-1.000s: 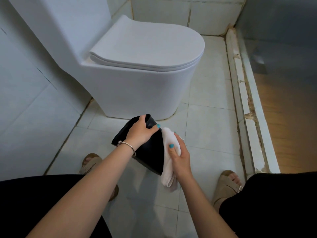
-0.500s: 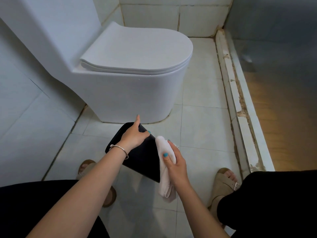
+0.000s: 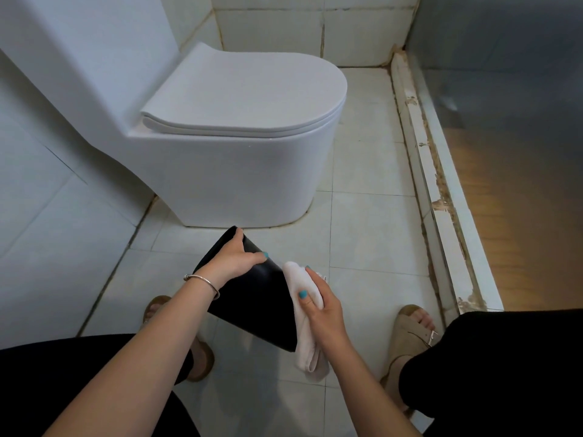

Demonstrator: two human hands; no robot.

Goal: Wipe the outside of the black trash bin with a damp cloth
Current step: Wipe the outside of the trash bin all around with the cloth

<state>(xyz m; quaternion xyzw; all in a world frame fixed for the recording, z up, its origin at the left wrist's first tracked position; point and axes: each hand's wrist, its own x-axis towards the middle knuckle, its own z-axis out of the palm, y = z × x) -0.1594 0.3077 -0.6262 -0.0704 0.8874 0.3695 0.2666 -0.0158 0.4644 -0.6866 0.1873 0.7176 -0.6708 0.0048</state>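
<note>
On white floor tiles point(image 3: 372, 234), toilet point(image 3: 239, 171) behind black bin point(image 3: 255, 298).

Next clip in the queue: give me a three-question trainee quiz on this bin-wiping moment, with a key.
1. True or false: the black trash bin stands upright on the floor tiles.
2. Which hand holds the white cloth against the bin? A) left hand B) right hand C) neither
3. Fill in: the toilet lid is ____.

Key
1. False: the bin is tilted, held by the left hand near its far end.
2. B: the right hand presses the cloth to the bin's right side.
3. Closed.
</note>
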